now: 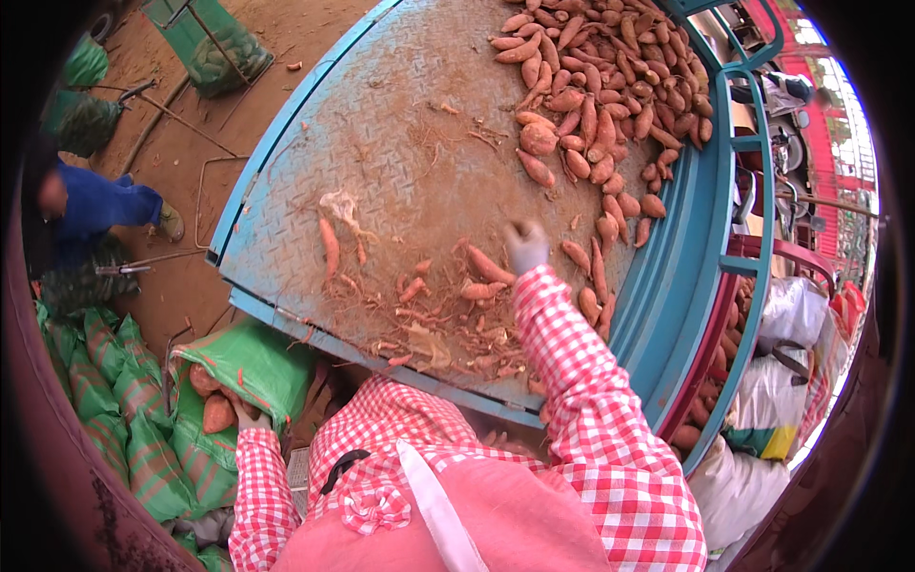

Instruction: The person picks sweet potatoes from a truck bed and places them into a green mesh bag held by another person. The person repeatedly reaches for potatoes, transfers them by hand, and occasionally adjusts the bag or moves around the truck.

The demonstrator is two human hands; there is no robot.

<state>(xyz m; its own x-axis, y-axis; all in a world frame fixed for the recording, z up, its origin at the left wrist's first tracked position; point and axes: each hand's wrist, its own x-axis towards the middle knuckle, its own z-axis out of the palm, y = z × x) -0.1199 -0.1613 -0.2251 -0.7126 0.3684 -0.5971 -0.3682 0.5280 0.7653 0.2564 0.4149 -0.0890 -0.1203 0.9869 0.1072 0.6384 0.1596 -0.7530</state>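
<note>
My right hand (527, 247), in a pale glove, is over the blue metal truck bed (372, 143), just above a slim sweet potato (489, 264); its fingers look curled and are blurred. Small sweet potatoes, roots and scraps lie to its left and below. A large pile of sweet potatoes (607, 79) covers the bed's far right. My left hand (250, 417) reaches into the mouth of a green woven sack (271, 365) at the lower left, against sweet potatoes (219, 413). Its fingertips are partly hidden, so whether it grips one is unclear.
Filled green sacks (154, 457) stand at the lower left. A person in blue trousers (107, 196) is at the left, near wire frames (204, 186) and mesh bags (232, 61). A blue rail (765, 179) bounds the bed's right side, with white sacks (768, 393) beyond.
</note>
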